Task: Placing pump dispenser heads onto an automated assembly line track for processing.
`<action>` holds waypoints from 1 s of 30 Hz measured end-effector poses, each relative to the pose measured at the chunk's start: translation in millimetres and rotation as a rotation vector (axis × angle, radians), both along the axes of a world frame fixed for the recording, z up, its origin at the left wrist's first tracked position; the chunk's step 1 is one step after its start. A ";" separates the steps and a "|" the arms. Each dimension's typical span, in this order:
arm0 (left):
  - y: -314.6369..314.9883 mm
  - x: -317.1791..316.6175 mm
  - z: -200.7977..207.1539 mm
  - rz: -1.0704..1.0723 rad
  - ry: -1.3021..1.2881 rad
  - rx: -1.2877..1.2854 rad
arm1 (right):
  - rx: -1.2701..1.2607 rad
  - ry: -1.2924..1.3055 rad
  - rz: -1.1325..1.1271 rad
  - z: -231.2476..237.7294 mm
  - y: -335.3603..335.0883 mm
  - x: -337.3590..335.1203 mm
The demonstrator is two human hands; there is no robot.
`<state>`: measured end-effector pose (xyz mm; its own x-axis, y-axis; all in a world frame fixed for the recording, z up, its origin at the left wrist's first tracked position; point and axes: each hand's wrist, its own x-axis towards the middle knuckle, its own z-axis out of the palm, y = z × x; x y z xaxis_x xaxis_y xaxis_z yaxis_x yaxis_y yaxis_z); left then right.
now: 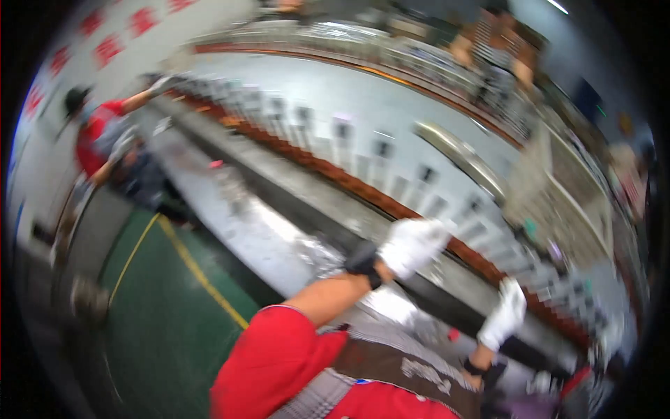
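Note:
My left hand (417,246), in a white glove with a black band at the wrist, reaches over a long grey rail beside a reddish-brown strip (356,183). To its right and nearer me, my right hand (504,315), gloved the same way, is at the near part of that strip. Blur smears the fingers of both hands, so whether they hold anything cannot be made out. Along the strip runs a row of flat, slim pieces (342,140), pale with dark ends. Crumpled clear plastic (394,304) lies below my left hand.
A curved metal bar (460,157) and a pale crate (558,188) sit beyond the strip. At far left a person in red (105,140) works at the same line; another person (495,49) is across it. Green floor (174,300) with yellow lines lies left.

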<state>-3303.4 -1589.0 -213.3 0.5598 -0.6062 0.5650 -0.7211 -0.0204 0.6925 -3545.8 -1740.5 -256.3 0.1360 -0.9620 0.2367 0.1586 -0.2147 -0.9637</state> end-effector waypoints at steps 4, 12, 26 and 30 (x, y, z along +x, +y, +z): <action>-7.0 11.2 -0.2 -0.001 0.307 -0.064 | -0.110 0.143 -0.067 12.8 9.7 37.1; -90.6 5.8 17.7 -0.081 0.240 -0.100 | -0.272 0.192 -0.211 32.5 -29.8 84.1; -102.1 47.2 0.9 0.098 0.057 -0.129 | -0.294 0.170 0.185 21.7 -32.0 164.7; -41.9 64.8 14.3 0.286 0.144 0.169 | -0.451 0.497 0.205 30.8 13.8 118.0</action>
<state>-3238.7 -1630.9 -199.0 0.7868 -0.4916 0.3732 -0.5650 -0.3301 0.7562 -3427.9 -1726.8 -225.6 0.5003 -0.7276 0.4694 -0.1978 -0.6238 -0.7561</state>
